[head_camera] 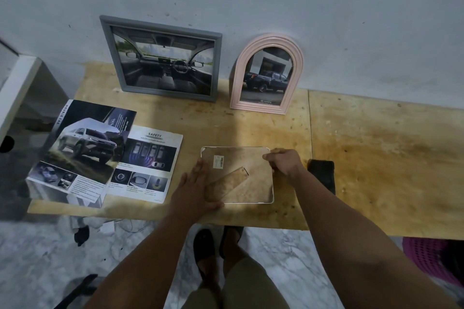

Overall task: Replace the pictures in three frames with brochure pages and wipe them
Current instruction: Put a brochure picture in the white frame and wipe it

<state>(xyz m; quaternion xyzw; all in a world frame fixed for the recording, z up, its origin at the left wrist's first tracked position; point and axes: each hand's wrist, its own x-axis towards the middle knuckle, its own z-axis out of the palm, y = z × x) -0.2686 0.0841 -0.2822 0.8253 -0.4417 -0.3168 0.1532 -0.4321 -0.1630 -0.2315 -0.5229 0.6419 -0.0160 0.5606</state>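
Observation:
A third frame (pixel 251 158) lies face down on the wooden table (pixel 376 158), its brown back with a fold-out stand and a small white label facing up. My left hand (pixel 194 193) presses flat on its near left corner, fingers spread. My right hand (pixel 285 163) pinches the frame's far right edge. A grey rectangular frame (pixel 160 57) with a car-interior page and a pink arched frame (pixel 266 75) with a pickup-truck page lean upright against the wall. Brochure pages (pixel 82 153) and a "Safety" page (pixel 148 163) lie at the left.
A dark cloth (pixel 322 175) lies just right of my right hand. A white cabinet (pixel 17 88) stands at the far left. Below the table edge are my feet in dark sandals, loose cables on the marble floor and a pink basket (pixel 431 258) at the right.

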